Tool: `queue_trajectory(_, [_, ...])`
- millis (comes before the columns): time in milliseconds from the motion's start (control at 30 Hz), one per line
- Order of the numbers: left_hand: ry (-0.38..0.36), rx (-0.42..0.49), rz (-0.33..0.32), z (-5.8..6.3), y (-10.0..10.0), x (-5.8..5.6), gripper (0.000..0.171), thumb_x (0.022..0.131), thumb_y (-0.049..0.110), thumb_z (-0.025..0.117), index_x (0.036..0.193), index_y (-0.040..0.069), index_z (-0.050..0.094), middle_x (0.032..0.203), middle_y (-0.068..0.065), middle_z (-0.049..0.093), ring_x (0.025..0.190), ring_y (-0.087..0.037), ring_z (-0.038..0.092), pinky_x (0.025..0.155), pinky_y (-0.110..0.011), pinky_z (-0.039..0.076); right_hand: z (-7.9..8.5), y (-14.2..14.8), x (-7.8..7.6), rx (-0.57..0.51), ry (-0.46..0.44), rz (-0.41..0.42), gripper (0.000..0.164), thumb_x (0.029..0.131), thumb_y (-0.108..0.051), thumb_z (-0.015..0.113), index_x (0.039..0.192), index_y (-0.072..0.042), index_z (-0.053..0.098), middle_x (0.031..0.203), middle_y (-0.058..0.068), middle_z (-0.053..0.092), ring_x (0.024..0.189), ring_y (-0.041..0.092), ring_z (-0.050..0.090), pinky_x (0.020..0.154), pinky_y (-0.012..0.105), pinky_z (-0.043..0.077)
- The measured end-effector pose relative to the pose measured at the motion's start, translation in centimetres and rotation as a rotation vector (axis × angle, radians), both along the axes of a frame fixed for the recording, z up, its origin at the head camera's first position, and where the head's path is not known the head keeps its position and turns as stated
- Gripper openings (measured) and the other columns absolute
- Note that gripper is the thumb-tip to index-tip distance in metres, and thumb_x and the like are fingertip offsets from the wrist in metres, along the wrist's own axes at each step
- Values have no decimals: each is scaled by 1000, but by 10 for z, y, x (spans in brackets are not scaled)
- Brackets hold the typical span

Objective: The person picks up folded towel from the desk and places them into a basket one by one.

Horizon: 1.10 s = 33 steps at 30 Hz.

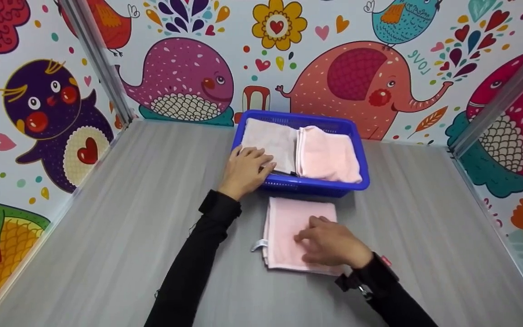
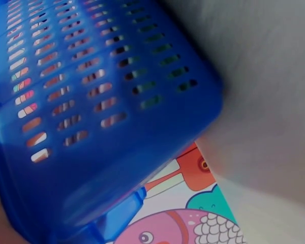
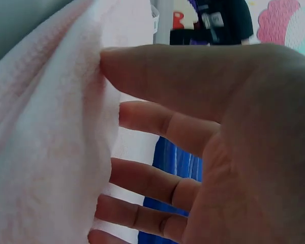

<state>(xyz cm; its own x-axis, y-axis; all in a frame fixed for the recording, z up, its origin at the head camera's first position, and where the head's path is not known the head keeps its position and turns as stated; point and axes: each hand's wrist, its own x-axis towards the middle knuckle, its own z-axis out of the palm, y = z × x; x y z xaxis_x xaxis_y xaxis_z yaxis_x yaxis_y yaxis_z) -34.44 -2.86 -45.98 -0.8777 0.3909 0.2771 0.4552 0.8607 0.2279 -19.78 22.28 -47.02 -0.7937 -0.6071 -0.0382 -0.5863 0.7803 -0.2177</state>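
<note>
In the head view, a folded pink towel (image 1: 288, 227) with a white tag lies on the table in front of a blue plastic basket (image 1: 307, 184). My right hand (image 1: 332, 240) hovers low over its right half. The right wrist view shows that hand's thumb and fairly straight fingers touching the pink terry cloth (image 3: 46, 137). My left hand (image 1: 248, 170) rests over the basket's front left corner, its fingers reaching over the rim onto a folded greyish towel (image 1: 268, 136). Beside it in the basket sits another folded pink towel (image 1: 329, 154). The left wrist view shows mostly the slotted basket wall (image 2: 107, 152).
The grey wood-grain table (image 1: 120, 227) spreads out on both sides of the basket. Panels with cartoon animals stand at the back, left and right, joined by metal posts (image 1: 100, 63). The back panel (image 1: 261, 91) rises just behind the basket.
</note>
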Motion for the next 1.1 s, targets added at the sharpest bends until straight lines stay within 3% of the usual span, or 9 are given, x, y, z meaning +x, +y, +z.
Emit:
queue_trajectory(267, [20, 20, 5, 1, 2, 4, 49, 109, 50, 41, 140, 24, 67, 150, -2, 60, 144, -27, 48, 127, -53, 21, -3, -16, -3, 52, 9, -22, 43, 78, -30, 82, 120, -23, 79, 102, 0, 62, 91, 20, 57, 74, 36, 52])
queue_trajectory(433, [62, 43, -16, 4, 10, 14, 45, 109, 44, 43, 141, 21, 66, 150, -3, 60, 143, -28, 50, 126, -56, 21, -4, -10, -5, -1, 15, 0, 42, 80, -26, 80, 122, -23, 79, 99, -1, 64, 87, 15, 56, 70, 30, 50])
queue_trajectory(533, [163, 59, -60, 9, 17, 22, 44, 108, 43, 46, 144, 22, 62, 150, -3, 60, 141, -27, 51, 125, -54, 25, -5, -7, -7, -75, 62, 8, 32, 84, -22, 79, 116, -21, 81, 91, -1, 64, 80, 13, 55, 65, 26, 47])
queue_trajectory(633, [353, 47, -79, 12, 21, 34, 41, 106, 41, 52, 142, 25, 64, 141, -1, 65, 131, -24, 57, 117, -49, 37, -5, -4, -9, -139, 189, -8, 27, 83, -18, 82, 110, -17, 83, 85, 1, 64, 77, 15, 56, 64, 28, 49])
queue_trajectory(733, [526, 10, -86, 15, 23, 50, 32, 103, 41, 58, 127, 23, 69, 120, -1, 70, 111, -23, 63, 99, -43, 48, -1, 3, -12, -161, 318, -91, 31, 78, -16, 87, 108, -13, 83, 86, 4, 64, 80, 21, 59, 66, 34, 53])
queue_trajectory(800, [555, -17, -96, 15, 26, 61, 30, 101, 43, 61, 117, 20, 71, 107, -1, 71, 99, -22, 65, 87, -40, 52, 2, 11, -14, -158, 344, -171, 37, 75, -16, 90, 110, -10, 81, 88, 6, 63, 82, 25, 58, 67, 37, 52])
queue_trajectory(900, [386, -62, -101, 13, 26, 78, 38, 99, 49, 63, 112, 14, 71, 95, -4, 73, 86, -24, 69, 72, -39, 55, 3, 24, -16, -133, 329, -255, 45, 73, -19, 91, 114, -6, 78, 92, 11, 61, 85, 30, 55, 68, 43, 52])
queue_trajectory(1033, [-142, -167, -74, 4, 15, 90, 71, 94, 63, 63, 137, 7, 60, 114, -16, 75, 101, -33, 73, 82, -47, 59, 2, 33, -18, -95, 129, -304, 65, 77, -32, 89, 131, -2, 69, 114, 24, 65, 100, 40, 62, 82, 55, 55])
queue_trajectory(1100, [-337, -192, -68, -1, 13, 93, 90, 89, 68, 67, 151, 5, 48, 133, -22, 67, 116, -37, 68, 94, -50, 57, 0, 33, -19, -77, 30, -320, 76, 80, -37, 88, 141, -1, 61, 122, 29, 65, 106, 44, 64, 89, 59, 54])
